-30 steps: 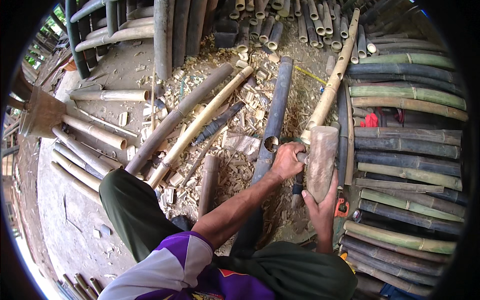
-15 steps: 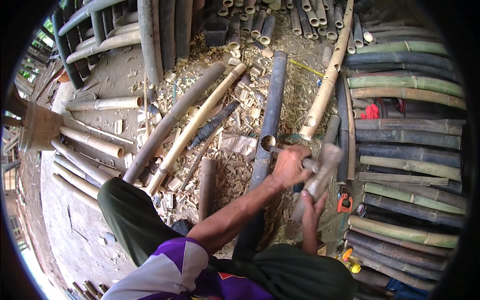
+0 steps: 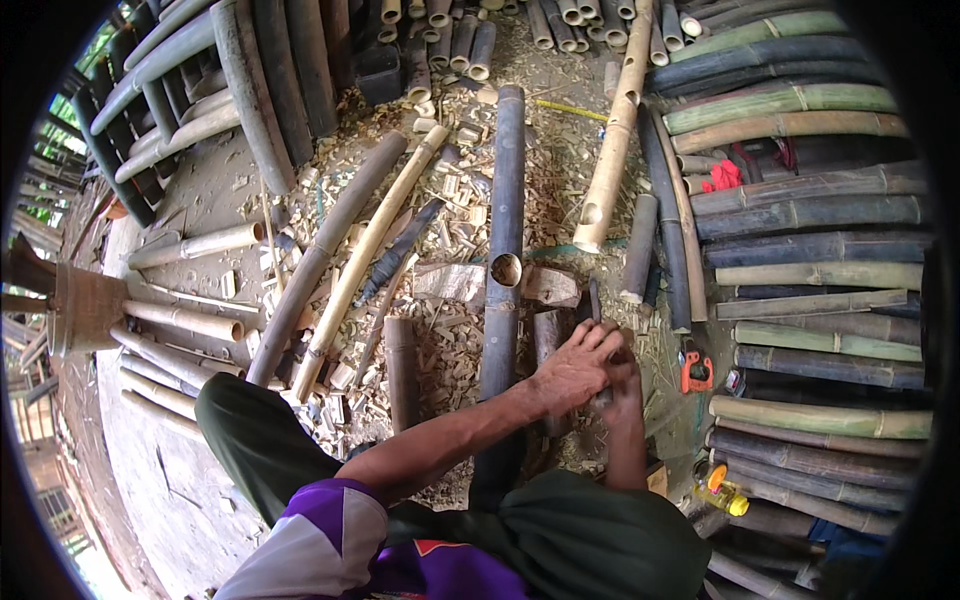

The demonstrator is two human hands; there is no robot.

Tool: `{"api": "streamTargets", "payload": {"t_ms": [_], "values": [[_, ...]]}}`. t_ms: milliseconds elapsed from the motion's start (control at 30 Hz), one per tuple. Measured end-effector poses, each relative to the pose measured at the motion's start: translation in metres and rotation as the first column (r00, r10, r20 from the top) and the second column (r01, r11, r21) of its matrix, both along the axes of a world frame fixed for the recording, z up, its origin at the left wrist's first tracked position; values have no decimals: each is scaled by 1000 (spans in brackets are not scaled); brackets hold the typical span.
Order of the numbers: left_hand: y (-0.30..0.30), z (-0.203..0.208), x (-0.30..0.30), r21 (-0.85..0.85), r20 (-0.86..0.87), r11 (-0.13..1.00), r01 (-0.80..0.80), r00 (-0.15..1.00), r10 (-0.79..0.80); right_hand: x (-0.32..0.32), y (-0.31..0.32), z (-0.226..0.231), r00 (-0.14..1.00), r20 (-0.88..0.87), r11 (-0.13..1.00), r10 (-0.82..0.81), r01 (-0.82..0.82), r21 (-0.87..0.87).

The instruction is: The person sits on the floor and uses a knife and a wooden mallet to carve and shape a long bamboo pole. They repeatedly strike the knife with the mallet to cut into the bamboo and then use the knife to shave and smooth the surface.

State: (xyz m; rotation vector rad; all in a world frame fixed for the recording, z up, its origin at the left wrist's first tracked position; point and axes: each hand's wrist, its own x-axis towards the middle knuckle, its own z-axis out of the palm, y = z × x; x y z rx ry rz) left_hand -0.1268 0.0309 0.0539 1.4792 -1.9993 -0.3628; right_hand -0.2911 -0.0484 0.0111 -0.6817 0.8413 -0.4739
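My two hands meet to the right of a dark bamboo pole [image 3: 507, 180] with a round hole [image 3: 506, 269] cut in its upper side. My left hand [image 3: 574, 366] is closed, its fingers curled over a slim chisel [image 3: 594, 298] whose dark blade points away from me. Close against it, my right hand [image 3: 624, 388] is closed around the same tool, partly covered by the left. A short round wooden mallet [image 3: 550, 340] lies between the pole and my hands, partly hidden by my left forearm. Under the pole, beyond my hands, sits a split wood block [image 3: 550, 287].
Wood chips [image 3: 450, 340] litter the ground. A pale bamboo pole with holes [image 3: 608, 170] lies ahead right, near an orange tool [image 3: 696, 371]. Stacked bamboo [image 3: 820, 270] lines the right side. Two long poles [image 3: 330, 240] lie left, and a bucket [image 3: 88, 308] stands farther left.
The mallet has left my right hand and now lies beside the pole. The chisel has come away from the hole toward the right, and my hands have come together.
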Motion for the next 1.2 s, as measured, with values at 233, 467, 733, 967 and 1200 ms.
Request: {"api": "streamTargets", "payload": {"t_ms": [233, 467, 733, 967, 1200], "values": [[47, -7, 31, 193, -280, 769, -609, 717, 638, 22, -50, -22, 752, -656, 530, -73, -528, -664], [156, -94, 100, 450, 55, 54, -891, 88, 995, -2, -79, -66, 564, -790, 242, -238, -754, -611], [176, -117, 96, 483, 43, 0, -876, 24, 999, 14, -51, -60, 598, -716, 179, -359, -709, -682], [121, -38, 143, 661, -524, 531, -531, 179, 832, 69, 66, -6, 812, -569, 487, 133, -553, -676], [56, -5, 128, 560, -819, 728, -395, -134, 557, 132, 108, 15, 907, -209, 754, 365, -420, -505]]}}
